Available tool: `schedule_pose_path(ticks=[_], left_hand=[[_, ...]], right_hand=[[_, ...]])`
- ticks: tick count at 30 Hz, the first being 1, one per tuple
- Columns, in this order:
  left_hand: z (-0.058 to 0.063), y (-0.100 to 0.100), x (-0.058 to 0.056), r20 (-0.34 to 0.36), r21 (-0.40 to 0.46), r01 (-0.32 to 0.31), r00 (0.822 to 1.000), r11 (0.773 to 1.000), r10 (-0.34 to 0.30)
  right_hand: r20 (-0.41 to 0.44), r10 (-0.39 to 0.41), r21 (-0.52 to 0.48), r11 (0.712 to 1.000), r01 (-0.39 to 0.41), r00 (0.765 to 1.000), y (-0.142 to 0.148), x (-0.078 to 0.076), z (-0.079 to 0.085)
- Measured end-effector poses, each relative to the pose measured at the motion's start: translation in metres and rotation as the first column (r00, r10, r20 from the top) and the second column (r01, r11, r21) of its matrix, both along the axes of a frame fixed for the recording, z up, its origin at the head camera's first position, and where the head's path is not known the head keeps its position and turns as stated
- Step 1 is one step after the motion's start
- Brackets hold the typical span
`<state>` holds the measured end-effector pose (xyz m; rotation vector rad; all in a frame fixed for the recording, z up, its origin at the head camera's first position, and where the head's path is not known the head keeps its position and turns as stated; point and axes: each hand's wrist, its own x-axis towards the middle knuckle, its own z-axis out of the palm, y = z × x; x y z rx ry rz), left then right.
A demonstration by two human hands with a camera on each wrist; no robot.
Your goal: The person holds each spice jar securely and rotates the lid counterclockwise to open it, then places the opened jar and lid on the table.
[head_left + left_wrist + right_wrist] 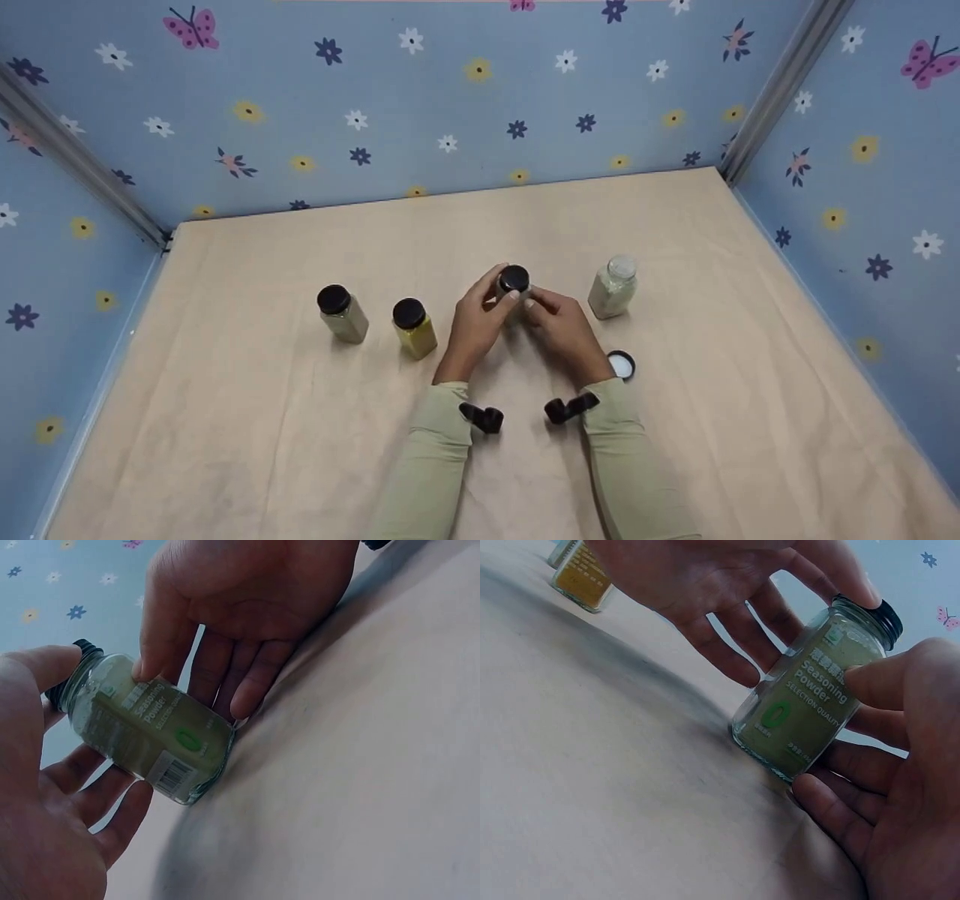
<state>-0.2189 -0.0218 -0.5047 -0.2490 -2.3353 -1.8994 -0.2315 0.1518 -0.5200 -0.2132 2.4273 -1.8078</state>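
Note:
Between both hands is a clear glass seasoning jar (799,701) of green-grey powder, its black lid (514,278) on top and its base at the cloth. The left hand (476,322) holds it around the neck, thumb at the lid, fingers along the far side. Lower down, the right hand (568,328) grips the jar's body, with the thumb on the printed label and the fingers behind. A loose black lid (621,365), its white inside facing up, lies beside the right wrist. An uncapped jar (613,289) of pale contents stands right of the hands.
Two more black-lidded jars stand left of the hands: one with yellow powder (417,336), another with greyish-green powder (346,322). A beige cloth (300,450) covers the table. Blue patterned walls (442,82) rise along its back and sides.

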Motion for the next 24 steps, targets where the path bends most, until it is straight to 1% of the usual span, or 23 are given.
schedule_pose_path(ticks=[2, 4, 9, 24], left_hand=[[0.0002, -0.0019, 0.0003, 0.0, 0.008, 0.015, 1.0, 1.0, -0.015], [0.0004, -0.0035, 0.0003, -0.004, 0.009, 0.024, 1.0, 1.0, -0.024], [0.0009, -0.006, 0.0011, -0.012, 0.004, 0.022, 1.0, 1.0, -0.022], [0.0015, -0.006, 0.0004, -0.003, 0.02, 0.028, 1.0, 0.999, -0.028]], right_hand=[[0.001, -0.001, -0.002, 1.0, 0.001, 1.0, 0.0002, 0.0007, 0.0], [0.006, 0.005, -0.025, 1.0, -0.004, 1.0, 0.0007, 0.0018, -0.0002], [0.013, 0.011, -0.079, 0.997, -0.01, 1.0, 0.0012, 0.0033, -0.0012], [0.013, -0.01, -0.049, 0.999, 0.01, 1.0, -0.0014, 0.0008, -0.0004]])
